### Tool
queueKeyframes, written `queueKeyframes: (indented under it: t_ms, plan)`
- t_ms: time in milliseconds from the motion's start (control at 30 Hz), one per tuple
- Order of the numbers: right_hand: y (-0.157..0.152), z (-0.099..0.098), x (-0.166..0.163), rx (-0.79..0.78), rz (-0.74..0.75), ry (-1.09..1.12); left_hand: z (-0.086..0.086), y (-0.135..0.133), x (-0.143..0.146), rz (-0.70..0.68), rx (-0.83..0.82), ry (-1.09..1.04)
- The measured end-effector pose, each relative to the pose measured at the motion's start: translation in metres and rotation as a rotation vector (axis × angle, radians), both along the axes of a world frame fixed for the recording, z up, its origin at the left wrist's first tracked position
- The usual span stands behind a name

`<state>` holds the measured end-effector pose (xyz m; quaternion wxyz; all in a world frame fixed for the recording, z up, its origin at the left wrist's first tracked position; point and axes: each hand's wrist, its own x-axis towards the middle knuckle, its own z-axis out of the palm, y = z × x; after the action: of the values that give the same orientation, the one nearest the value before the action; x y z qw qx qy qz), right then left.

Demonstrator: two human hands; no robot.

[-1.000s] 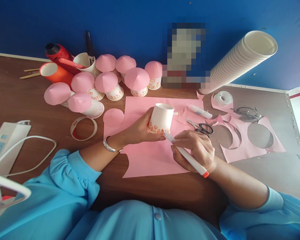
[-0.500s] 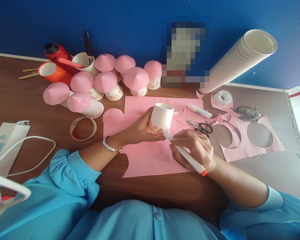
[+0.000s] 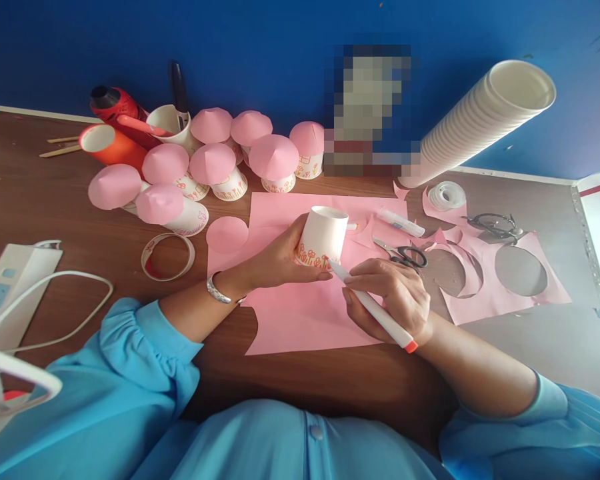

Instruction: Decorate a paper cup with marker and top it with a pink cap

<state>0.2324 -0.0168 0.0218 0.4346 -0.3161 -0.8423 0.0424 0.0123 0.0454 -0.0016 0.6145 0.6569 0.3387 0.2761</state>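
My left hand (image 3: 280, 260) is wrapped round an upside-down white paper cup (image 3: 323, 235) with small orange drawings along its rim. The cup stands on a pink paper sheet (image 3: 300, 313) in the middle of the table. My right hand (image 3: 393, 297) pinches a white marker with an orange end (image 3: 375, 310), and its tip touches the cup's lower edge. A silver bracelet (image 3: 216, 291) sits on my left wrist.
Several cups capped with pink paper cones (image 3: 215, 163) stand behind. A stack of paper cups (image 3: 475, 120) leans at the right. Scissors (image 3: 403, 253), a glue stick (image 3: 400, 223), tape rolls (image 3: 167, 257), pink offcuts with round holes (image 3: 505, 280) and a power strip (image 3: 5, 287) lie around.
Almost nothing has moved. The marker tip stays at the cup's rim with only a slight shift of my right hand.
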Motion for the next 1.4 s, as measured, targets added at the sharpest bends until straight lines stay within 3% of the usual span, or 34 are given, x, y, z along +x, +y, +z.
queueKeyframes:
  t_ms: [1400]
  plan:
    - [0.0005,0.0009,0.0005,-0.006,-0.015,-0.008,0.0008,0.0015,0.0006,-0.019,-0.039,-0.062]
